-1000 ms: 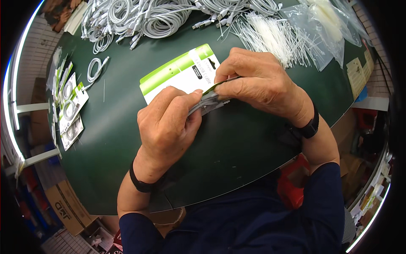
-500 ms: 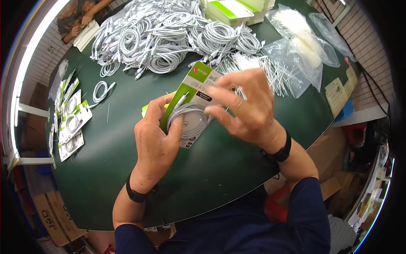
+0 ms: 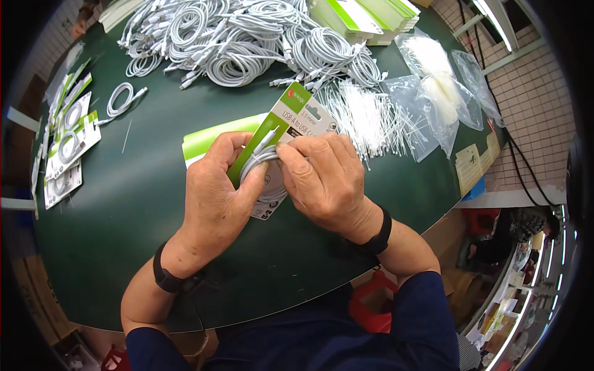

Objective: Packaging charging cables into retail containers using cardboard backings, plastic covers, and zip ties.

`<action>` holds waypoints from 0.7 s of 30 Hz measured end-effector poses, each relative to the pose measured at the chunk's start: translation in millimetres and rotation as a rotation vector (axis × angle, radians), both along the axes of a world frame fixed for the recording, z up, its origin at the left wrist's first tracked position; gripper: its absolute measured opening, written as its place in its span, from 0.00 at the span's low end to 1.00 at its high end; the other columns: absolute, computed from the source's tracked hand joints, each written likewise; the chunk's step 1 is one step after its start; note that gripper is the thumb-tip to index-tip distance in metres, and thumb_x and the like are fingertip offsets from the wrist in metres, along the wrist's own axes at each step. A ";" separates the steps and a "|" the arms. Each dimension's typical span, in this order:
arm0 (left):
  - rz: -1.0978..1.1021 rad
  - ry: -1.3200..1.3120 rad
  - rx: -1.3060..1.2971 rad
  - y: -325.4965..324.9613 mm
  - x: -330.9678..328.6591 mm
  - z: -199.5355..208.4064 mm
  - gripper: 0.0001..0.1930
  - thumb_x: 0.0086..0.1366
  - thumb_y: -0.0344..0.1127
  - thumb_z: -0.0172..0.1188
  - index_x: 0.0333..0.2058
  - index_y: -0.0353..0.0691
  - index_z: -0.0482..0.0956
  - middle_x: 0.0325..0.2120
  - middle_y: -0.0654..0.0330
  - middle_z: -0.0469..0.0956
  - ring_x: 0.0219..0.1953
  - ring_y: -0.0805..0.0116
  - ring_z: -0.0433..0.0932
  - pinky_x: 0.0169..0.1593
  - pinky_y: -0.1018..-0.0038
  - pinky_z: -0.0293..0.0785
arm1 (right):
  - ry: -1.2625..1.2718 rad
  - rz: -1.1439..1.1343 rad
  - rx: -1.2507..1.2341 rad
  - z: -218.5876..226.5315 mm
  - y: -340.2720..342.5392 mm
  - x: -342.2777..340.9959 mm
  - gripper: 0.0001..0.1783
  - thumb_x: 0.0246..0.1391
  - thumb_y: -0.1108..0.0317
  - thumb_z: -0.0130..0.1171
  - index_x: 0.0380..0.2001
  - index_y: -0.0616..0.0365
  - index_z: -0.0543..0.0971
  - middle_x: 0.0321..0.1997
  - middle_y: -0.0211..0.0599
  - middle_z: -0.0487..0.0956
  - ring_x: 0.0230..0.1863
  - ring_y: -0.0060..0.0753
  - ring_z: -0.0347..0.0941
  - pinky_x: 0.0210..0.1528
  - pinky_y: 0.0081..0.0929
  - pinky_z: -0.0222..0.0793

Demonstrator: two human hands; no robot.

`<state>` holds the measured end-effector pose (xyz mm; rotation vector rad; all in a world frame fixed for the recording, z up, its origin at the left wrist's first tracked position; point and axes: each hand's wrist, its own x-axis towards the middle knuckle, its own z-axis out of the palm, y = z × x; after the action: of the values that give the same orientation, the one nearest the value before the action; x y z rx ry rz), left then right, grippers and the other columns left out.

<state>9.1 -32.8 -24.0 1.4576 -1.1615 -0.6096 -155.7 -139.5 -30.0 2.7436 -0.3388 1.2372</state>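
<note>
Tilted above the table is a green and white packaging card [image 3: 291, 114] with a hang hole near its top. Against its face lies a coiled white cable [image 3: 262, 158], one plug pointing up along the green strip. My left hand [image 3: 216, 195] grips the card from its left edge, thumb pressing over the coil. From the right, my right hand [image 3: 328, 179] has its fingers drawn together at the coil's upper right, pinching the cable; its fingertips are partly hidden. Beneath the hands a green and white stack of flat cards [image 3: 207, 139] shows on the table.
A heap of coiled white cables [image 3: 241, 46] covers the far side. Loose white cable ties [image 3: 365, 117] spread to the right, near clear plastic bags [image 3: 433, 80]. More cards [image 3: 365, 18] are stacked at the back. Carded cables [image 3: 71, 145] and one loose coil [image 3: 119, 102] lie left.
My right hand has come down from above the card, and its spread fingers have closed at the coil. The view has shifted, showing more of the card stack beneath.
</note>
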 end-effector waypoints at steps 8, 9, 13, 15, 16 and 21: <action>-0.001 -0.074 -0.037 -6.7 2.4 -4.9 0.15 0.62 0.25 0.68 0.47 0.30 0.79 0.36 0.48 0.87 0.38 0.62 0.88 0.43 0.71 0.82 | -0.023 0.050 0.053 -2.6 -7.0 4.1 0.21 0.39 0.82 0.67 0.42 0.61 0.81 0.35 0.36 0.77 0.31 0.38 0.74 0.32 0.35 0.68; 0.000 -0.065 -0.039 -7.1 1.4 -3.9 0.15 0.62 0.25 0.68 0.47 0.30 0.79 0.36 0.48 0.87 0.38 0.63 0.88 0.43 0.71 0.82 | -0.024 0.070 0.049 -1.3 -8.6 3.6 0.21 0.39 0.81 0.68 0.41 0.61 0.81 0.34 0.36 0.77 0.30 0.38 0.74 0.32 0.35 0.68; -0.009 -0.099 -0.032 -4.5 -0.4 -2.6 0.16 0.62 0.26 0.70 0.48 0.30 0.79 0.37 0.49 0.87 0.38 0.65 0.88 0.42 0.72 0.82 | -0.025 0.106 0.080 -4.5 -7.9 -0.5 0.21 0.38 0.80 0.68 0.40 0.61 0.81 0.34 0.36 0.78 0.31 0.38 0.74 0.32 0.35 0.69; -0.019 -0.135 -0.052 -7.6 0.7 -2.7 0.16 0.62 0.27 0.70 0.48 0.30 0.79 0.37 0.50 0.87 0.38 0.66 0.87 0.42 0.72 0.81 | -0.038 0.110 0.073 -2.4 -11.2 -1.0 0.21 0.37 0.80 0.68 0.40 0.61 0.81 0.35 0.36 0.78 0.32 0.38 0.75 0.32 0.35 0.69; -0.018 -0.098 -0.048 -7.8 0.9 -2.4 0.17 0.63 0.27 0.70 0.49 0.30 0.79 0.37 0.50 0.87 0.38 0.67 0.87 0.43 0.72 0.81 | -0.054 0.114 0.076 0.6 -11.2 -1.7 0.20 0.38 0.80 0.69 0.40 0.61 0.81 0.35 0.36 0.79 0.32 0.38 0.75 0.33 0.35 0.69; -0.044 0.034 -0.025 -6.0 4.4 13.8 0.18 0.65 0.27 0.69 0.52 0.30 0.80 0.38 0.53 0.88 0.40 0.72 0.86 0.44 0.74 0.81 | -0.184 0.164 0.151 19.5 -21.4 -5.8 0.19 0.42 0.79 0.72 0.41 0.60 0.83 0.37 0.35 0.82 0.34 0.39 0.77 0.33 0.34 0.70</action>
<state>13.5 -38.9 -10.2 1.3987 -1.1727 -0.6458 -161.5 -160.9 -10.4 2.8379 -0.2362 1.5723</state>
